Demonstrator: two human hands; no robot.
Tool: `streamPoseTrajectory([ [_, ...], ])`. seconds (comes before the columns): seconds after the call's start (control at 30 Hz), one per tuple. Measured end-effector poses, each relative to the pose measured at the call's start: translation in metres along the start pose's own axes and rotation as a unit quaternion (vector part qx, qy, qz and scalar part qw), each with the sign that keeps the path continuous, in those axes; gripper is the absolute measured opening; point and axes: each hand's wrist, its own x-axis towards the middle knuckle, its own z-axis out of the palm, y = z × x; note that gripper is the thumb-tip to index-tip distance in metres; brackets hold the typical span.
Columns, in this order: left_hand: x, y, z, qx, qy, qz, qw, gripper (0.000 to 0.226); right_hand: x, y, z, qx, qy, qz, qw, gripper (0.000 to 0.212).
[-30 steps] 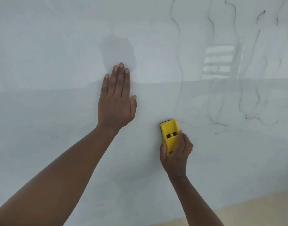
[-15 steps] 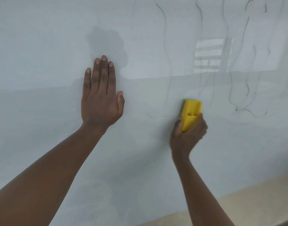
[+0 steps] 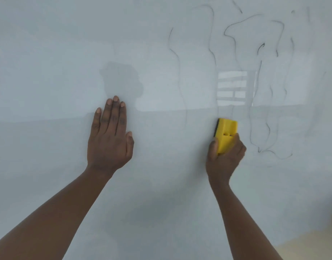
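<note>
Curled fingers [image 3: 238, 145] and the thumb of the right hand [image 3: 225, 160] clamp the lower half of a yellow eraser [image 3: 228, 131]. They pinch it by its two long sides and press it against a whiteboard [image 3: 48, 53], right of the board's middle and well above its bottom edge. The eraser looks like a light, stiff plastic block, easy to work one-handed. Its smooth shell could slip in a loose grip, so the side hold near the base seems the sound one, leaving the wiping face flat on the board. It is bright yellow and boxy, with two small dark slots in its back and a dark felt strip along its left edge. To its right and above, toward the board's top right corner, run thin wavy black pen lines [image 3: 234, 34], not yet wiped. The left hand [image 3: 109, 141] lies flat on the board left of centre, its digits straight and together, holding nothing. A window's reflection [image 3: 231, 87] gleams above the eraser. Pale floor [image 3: 311, 248] shows below the bottom right corner.
</note>
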Motion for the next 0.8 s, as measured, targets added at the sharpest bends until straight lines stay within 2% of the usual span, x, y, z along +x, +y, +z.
streamPoseTrajectory([
  [0.13, 0.002, 0.003, -0.003, 0.006, -0.008, -0.008, 1.000, 0.070, 0.063, 0.036, -0.021, 0.014, 0.085, 0.173, 0.981, 0.060],
  [0.2, 0.005, 0.005, -0.006, 0.003, -0.004, -0.014, 1.000, 0.070, 0.070, 0.032, -0.019, 0.010, 0.096, 0.196, 0.976, 0.062],
  [0.27, 0.013, 0.009, -0.010, -0.019, 0.015, -0.024, 0.999, 0.069, 0.064, 0.009, -0.012, 0.013, 0.080, 0.143, 0.986, 0.067],
  [0.33, 0.029, 0.013, -0.014, -0.040, 0.036, -0.021, 0.998, 0.069, 0.044, -0.022, 0.002, 0.013, 0.039, 0.047, 0.998, 0.067],
  [0.43, 0.071, 0.019, -0.021, -0.038, 0.054, -0.022, 0.998, 0.069, 0.006, -0.070, 0.031, 0.032, -0.016, -0.079, 0.996, 0.066],
  [0.6, 0.117, 0.019, -0.026, -0.048, 0.054, -0.102, 0.992, 0.070, -0.020, -0.105, 0.051, 0.031, -0.108, -0.318, 0.941, 0.062],
  [0.67, 0.124, 0.015, -0.024, -0.029, 0.052, -0.117, 0.991, 0.070, 0.009, -0.100, 0.049, 0.042, -0.093, -0.338, 0.936, 0.062],
  [0.7, 0.126, 0.013, -0.023, -0.017, 0.046, -0.121, 0.991, 0.070, 0.029, -0.096, 0.046, 0.049, -0.073, -0.319, 0.944, 0.062],
  [0.8, 0.129, 0.014, -0.019, 0.012, 0.026, -0.128, 0.991, 0.071, 0.105, -0.076, 0.031, 0.050, 0.004, -0.192, 0.980, 0.063],
])
